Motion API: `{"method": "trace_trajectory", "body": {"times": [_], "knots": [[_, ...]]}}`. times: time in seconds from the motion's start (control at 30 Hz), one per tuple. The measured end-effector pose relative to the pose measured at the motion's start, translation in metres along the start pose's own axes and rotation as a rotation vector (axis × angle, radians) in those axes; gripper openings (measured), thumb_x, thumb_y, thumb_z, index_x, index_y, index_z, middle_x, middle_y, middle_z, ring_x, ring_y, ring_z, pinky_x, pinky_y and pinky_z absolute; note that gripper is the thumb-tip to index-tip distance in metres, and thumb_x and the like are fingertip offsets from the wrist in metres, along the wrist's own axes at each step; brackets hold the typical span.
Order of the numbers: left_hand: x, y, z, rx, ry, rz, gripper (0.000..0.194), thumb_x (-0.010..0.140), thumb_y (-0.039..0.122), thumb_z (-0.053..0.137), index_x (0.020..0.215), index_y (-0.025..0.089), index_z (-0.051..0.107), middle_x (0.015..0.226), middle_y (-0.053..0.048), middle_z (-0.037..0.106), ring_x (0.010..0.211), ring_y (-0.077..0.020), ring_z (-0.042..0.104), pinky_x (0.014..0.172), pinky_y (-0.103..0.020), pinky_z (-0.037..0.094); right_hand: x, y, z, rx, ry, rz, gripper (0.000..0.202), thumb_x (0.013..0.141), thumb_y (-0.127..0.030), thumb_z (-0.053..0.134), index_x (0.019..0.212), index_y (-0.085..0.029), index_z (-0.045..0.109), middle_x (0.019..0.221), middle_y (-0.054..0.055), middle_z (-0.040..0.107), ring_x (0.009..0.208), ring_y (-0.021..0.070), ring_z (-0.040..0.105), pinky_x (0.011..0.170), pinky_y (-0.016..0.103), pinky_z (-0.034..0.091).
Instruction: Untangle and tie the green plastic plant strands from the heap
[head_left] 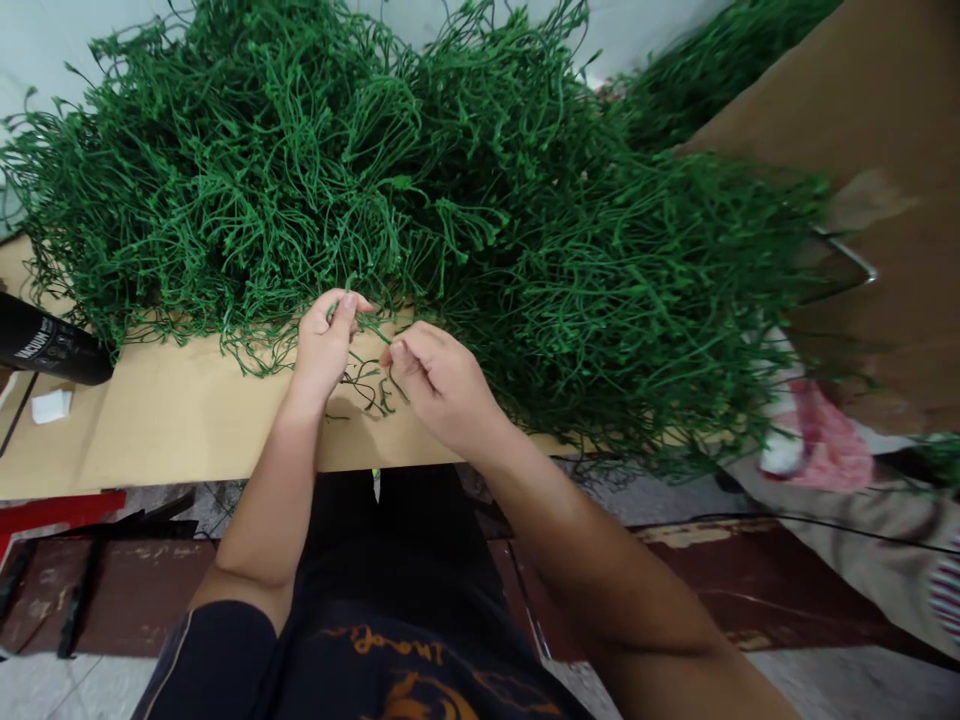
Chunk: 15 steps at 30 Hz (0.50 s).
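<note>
My left hand is closed in a pinch above the front part of the board. A thin green artificial stem shows at its fingertips and stretches toward my right hand. That hand is also closed, thumb against curled fingers, with stem ends showing near its fingertips. Exactly which stem each hand grips is partly hidden by the fingers. Below and between both hands, a few loose green stems lie on the tan board. Just beyond them rises a large tangled heap of green artificial stems.
A black bottle lies at the left edge, near a small white piece. A brown cardboard sheet leans at the right. Beside it are a pink-and-white cloth and part of another person's clothing. A dark red bench stands below.
</note>
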<state>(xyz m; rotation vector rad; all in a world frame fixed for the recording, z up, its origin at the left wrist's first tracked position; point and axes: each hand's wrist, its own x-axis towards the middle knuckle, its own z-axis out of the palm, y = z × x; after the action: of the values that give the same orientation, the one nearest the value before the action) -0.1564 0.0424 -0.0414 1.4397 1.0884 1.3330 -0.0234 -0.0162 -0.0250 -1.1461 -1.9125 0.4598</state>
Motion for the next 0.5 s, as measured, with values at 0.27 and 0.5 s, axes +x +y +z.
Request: {"method": "trace_trajectory", "body": {"times": [0.27,0.5], "knots": [[-0.001,0.008,-0.008,-0.036,-0.042,-0.077,0.036,0.081,0.05,0.049,0.064,0.019,0.046,0.047,0.008,0.021,0.04,-0.0049,0.019,0.042,-0.021,0.016,0.002,0.009,-0.002,0.434,-0.27,0.272,0.027,0.086,-0.032,0.039,0.072,-0.014,0.054,0.056,-0.003,0.038,0.051,0.007,0.034,0.05,0.022,0.029],[0.013,0.007,0.001,0.052,0.038,-0.081,0.035,0.084,0.04,0.05,0.059,0.017,0.043,0.048,0.006,0.03,0.043,-0.0044,0.024,0.045,-0.02,0.02,0.0,-0.001,0.005,0.133,-0.039,0.023,0.024,0.084,-0.021,0.038,0.06,-0.018,0.041,0.06,0.001,0.042,0.063,0.0125,0.04,0.063,0.028,0.033]]}}
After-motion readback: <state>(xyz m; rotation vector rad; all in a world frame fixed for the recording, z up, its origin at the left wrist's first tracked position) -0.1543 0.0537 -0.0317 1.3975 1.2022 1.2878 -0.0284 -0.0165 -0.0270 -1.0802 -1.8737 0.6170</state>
